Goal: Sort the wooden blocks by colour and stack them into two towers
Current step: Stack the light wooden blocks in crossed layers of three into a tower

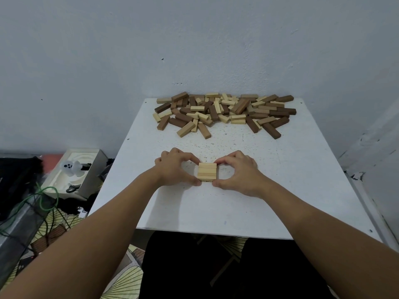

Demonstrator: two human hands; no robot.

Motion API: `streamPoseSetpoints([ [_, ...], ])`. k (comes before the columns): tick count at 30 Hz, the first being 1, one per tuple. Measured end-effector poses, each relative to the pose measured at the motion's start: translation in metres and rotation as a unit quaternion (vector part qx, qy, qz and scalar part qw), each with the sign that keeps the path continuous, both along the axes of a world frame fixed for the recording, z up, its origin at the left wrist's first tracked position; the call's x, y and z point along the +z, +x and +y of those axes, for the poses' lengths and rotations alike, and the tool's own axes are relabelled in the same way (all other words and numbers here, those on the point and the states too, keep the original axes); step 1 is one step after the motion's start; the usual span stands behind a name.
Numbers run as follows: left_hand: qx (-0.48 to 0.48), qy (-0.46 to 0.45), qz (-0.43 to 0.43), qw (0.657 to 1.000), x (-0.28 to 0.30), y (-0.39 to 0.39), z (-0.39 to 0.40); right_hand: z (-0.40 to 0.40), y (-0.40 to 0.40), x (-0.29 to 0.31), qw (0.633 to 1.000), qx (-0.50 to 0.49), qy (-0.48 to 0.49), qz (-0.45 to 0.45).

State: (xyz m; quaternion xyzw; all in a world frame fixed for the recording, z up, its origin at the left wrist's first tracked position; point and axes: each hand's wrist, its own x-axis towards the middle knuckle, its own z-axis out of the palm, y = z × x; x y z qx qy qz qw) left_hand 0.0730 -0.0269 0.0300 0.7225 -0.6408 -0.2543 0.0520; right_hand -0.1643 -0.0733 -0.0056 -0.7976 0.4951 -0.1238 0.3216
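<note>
Two bare hands frame a small set of light blocks (207,172) on a white table (280,190). The left hand (176,167) pinches the set's left side, forefinger at the far corner and thumb at the near corner. The right hand (237,172) mirrors it on the opposite side, its forefinger and thumb curled to the set's right corners. The pale blocks lie side by side, flush against one another, directly between the two hands. Well beyond the fingertips, against the wall (194,50), a loose pile of blocks (224,112) mixes dark brown and light pieces across the table's far edge. Off the left forearm, beside the table, sits a white box (86,169) with a green cable (46,197) near it.
</note>
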Motion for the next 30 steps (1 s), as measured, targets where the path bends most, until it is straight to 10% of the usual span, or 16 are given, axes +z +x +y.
streamPoseSetpoints([
  [30,-0.002,0.004,0.026,1.0,0.0018,-0.0034,-0.0024,0.0012,0.0054,0.0034,0.999,0.012,-0.024,0.032],
])
